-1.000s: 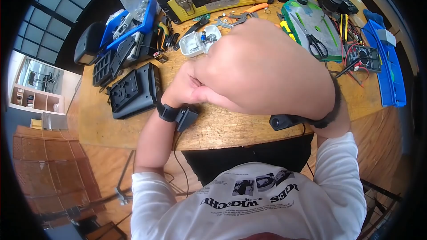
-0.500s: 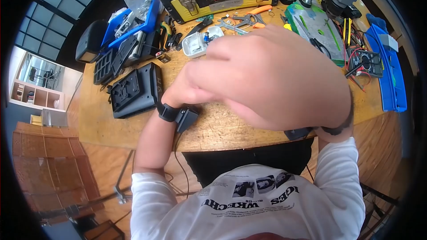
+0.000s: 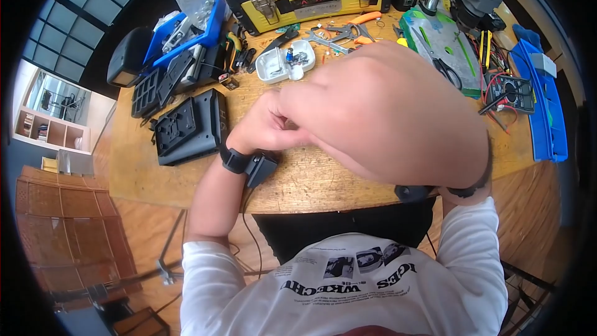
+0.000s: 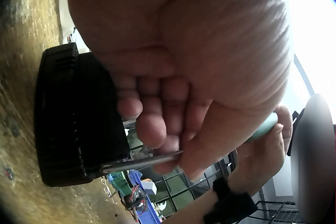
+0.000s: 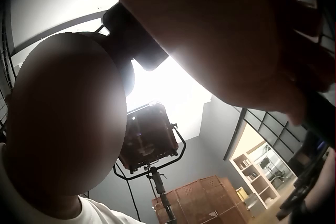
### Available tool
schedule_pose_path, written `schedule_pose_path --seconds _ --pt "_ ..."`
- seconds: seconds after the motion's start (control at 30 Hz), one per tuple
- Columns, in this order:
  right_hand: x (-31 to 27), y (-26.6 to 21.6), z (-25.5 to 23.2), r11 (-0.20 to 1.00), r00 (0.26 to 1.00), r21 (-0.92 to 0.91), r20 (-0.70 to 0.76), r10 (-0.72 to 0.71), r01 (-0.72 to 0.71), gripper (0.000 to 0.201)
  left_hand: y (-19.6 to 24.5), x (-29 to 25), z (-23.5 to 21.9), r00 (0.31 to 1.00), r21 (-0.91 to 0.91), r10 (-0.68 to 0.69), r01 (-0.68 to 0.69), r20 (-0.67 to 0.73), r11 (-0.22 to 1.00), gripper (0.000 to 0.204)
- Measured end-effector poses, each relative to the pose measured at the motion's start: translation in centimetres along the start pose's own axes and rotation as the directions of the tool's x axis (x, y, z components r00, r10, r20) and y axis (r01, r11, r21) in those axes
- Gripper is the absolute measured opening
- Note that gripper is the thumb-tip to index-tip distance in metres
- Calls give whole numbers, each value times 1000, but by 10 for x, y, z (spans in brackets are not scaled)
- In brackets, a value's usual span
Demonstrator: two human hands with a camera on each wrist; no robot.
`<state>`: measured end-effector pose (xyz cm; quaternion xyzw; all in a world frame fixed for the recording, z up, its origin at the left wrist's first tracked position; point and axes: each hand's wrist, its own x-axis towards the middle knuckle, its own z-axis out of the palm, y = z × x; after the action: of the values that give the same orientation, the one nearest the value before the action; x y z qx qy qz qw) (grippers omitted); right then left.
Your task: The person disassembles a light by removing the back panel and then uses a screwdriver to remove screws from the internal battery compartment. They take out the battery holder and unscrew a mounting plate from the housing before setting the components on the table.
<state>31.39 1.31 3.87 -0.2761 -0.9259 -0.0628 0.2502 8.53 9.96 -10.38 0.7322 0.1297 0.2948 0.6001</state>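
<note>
In the left wrist view a screwdriver runs its metal shaft toward a black box-shaped part on the table. My left hand pinches the shaft between thumb and curled fingers, with other fingertips close against the black part. Farther back, my right hand grips the teal handle. From the head, the right hand is raised in front of the left hand, and both the black part and the screwdriver are hidden behind them. The right wrist view mostly shows the dark underside of the right hand.
Left of the hands lies a black plate-like device. A white plastic case with small parts sits ahead, near pliers and a yellow-black toolbox. Scissors, a multimeter and a blue tray are at right.
The right hand and forearm have shifted to the right and toward the body, then stayed nearly in place, uncovering more of the white case and pliers. The left hand has hardly moved.
</note>
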Motion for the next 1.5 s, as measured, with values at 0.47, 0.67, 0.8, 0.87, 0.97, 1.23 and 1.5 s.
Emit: schedule_pose_path --seconds 0.47,0.67,0.8,0.87,0.97,1.23,1.5 --pt "1 -1 5 997 1000 -78 15 2 -1 21 -12 2 -11 989 24 93 -97 114 995 24" --pt "2 2 4 998 999 -14 4 -54 55 23 -6 -2 -12 994 39 -44 41 99 998 25" --pt "3 0 6 1000 1000 -10 -5 18 -18 17 -10 5 -12 976 103 168 -182 136 978 22" --pt "5 1 2 1000 1000 25 20 16 -16 15 3 -1 -5 998 26 22 -23 65 999 24" --pt "4 3 0 998 999 45 29 -41 40 15 -3 2 -11 997 34 -37 35 64 999 28" --pt "4 3 4 989 995 127 -77 -62 72 19 11 3 -4 993 -193 -103 113 60 975 29" --pt "3 0 4 997 999 -67 -29 -45 43 18 -9 4 -14 975 103 135 -155 179 983 31"
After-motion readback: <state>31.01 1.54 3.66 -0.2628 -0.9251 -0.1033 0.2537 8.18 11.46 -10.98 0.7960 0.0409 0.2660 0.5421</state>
